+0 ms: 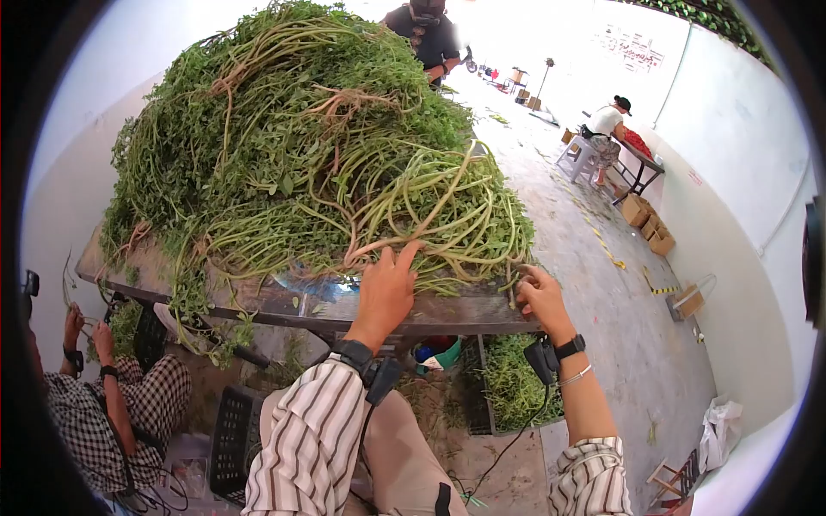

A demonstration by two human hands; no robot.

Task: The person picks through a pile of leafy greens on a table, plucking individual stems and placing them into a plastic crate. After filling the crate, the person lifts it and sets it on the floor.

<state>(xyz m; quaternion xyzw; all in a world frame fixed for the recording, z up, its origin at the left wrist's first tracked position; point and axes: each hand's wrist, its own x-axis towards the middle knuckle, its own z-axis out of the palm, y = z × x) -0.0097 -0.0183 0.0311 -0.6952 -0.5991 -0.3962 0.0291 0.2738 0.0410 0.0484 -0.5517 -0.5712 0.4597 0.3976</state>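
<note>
A large heap of leafy green plants with long pale stems covers the table. My left hand rests at the near edge of the heap, fingers spread on the stems by a thick pinkish stalk. My right hand is at the table's right corner. Its fingers are bent in a pinch around a thin brownish stem, partly hidden by the fingertips.
Below the table stand a crate of cut greens, a green basin and a black crate. A co-worker sits at the left holding a sprig. Another person is behind the heap; a third sits farther right.
</note>
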